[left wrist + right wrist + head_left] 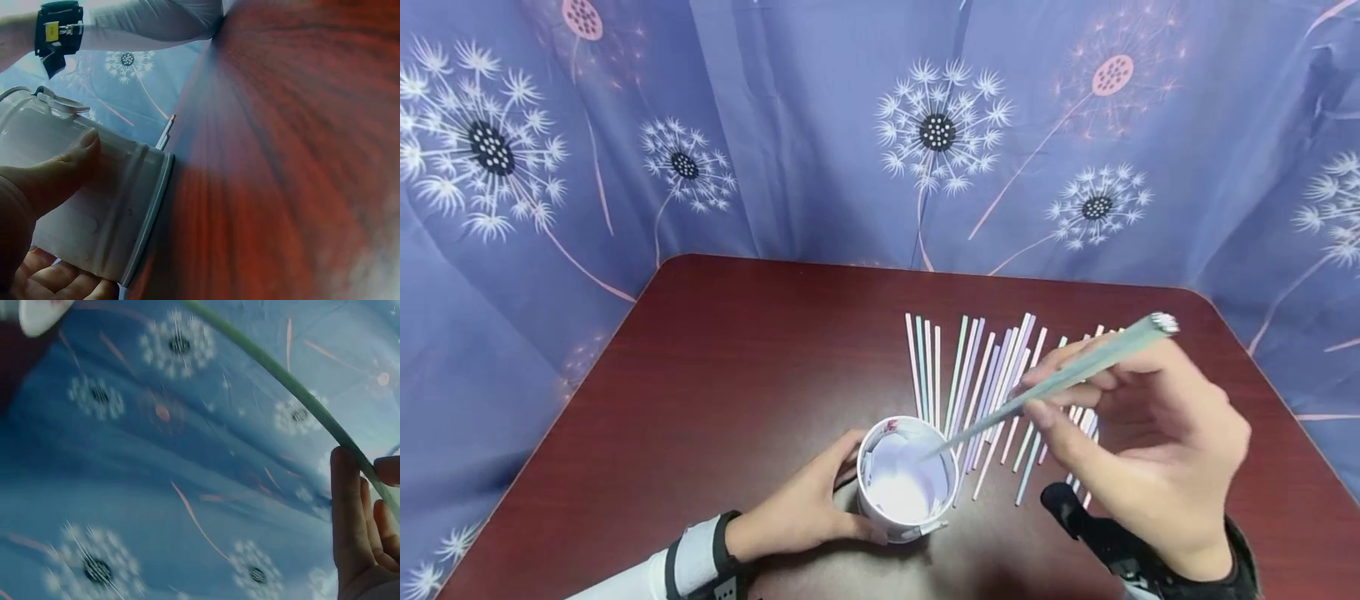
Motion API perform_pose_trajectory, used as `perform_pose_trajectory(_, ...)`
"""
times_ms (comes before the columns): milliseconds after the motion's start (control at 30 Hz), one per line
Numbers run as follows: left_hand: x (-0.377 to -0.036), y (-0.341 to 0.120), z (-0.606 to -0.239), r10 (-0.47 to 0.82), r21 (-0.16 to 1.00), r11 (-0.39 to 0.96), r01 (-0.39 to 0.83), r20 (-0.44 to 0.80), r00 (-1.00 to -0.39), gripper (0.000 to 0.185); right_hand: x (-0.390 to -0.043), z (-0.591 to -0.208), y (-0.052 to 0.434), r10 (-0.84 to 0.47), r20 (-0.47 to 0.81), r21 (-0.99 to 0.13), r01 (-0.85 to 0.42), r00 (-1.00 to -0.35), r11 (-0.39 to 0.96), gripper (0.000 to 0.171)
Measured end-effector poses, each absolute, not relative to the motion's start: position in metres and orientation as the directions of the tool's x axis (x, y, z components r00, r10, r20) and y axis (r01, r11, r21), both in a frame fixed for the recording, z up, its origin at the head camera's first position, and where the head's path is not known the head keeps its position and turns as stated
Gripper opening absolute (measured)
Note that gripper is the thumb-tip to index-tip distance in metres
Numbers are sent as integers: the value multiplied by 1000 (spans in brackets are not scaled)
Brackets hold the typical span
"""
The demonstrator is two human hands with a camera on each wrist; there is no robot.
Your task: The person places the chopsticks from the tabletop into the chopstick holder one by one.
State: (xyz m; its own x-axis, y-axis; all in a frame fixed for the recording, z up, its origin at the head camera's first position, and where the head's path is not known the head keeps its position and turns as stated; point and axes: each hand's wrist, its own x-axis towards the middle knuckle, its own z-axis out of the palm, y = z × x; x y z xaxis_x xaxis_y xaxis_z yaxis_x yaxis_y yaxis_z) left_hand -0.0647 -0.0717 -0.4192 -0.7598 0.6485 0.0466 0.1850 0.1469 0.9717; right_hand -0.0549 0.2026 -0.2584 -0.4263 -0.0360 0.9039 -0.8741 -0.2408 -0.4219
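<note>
My left hand (808,504) grips a white cup (906,523) from its left side, thumb toward the front. In the left wrist view, the thumb presses on the cup's wall (119,187) and the fingers wrap below it. My right hand (1157,433) pinches a thin pale green stick (1063,377) between thumb and fingers. The stick slants down to the left, and its lower end overlaps the cup's mouth in the head view. Against the curtain, the right wrist view shows the green stick (281,374) passing between the fingertips of that hand.
Several pastel sticks (962,375), white, lilac and green, lie in a loose row on the dark red table (737,350), behind and right of the cup. Some are hidden by the right hand. A blue dandelion-print curtain (820,167) hangs around the table.
</note>
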Motion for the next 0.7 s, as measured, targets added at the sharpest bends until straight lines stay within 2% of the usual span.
perform_pose_trajectory(133,-62,-71,-419,652,975,129,178,52,-756,86,-53,-257,193,-266,811,-570,-807,-521,-156,32)
perform_pose_trajectory(233,-62,-72,-419,645,973,134,187,58,-762,85,-53,-257,186,-365,735,-627,-778,-572,-42,27)
perform_pose_trajectory(400,-62,-73,-419,644,969,143,202,64,-762,85,-51,-256,182,-418,647,-657,-745,-638,120,27)
perform_pose_trajectory(567,-62,-72,-419,642,963,158,218,68,-764,85,-48,-254,182,-440,508,-696,-654,-740,296,34)
perform_pose_trajectory(700,-63,-71,-419,647,967,148,207,64,-760,86,-48,-254,182,-422,458,-707,-609,-782,360,31)
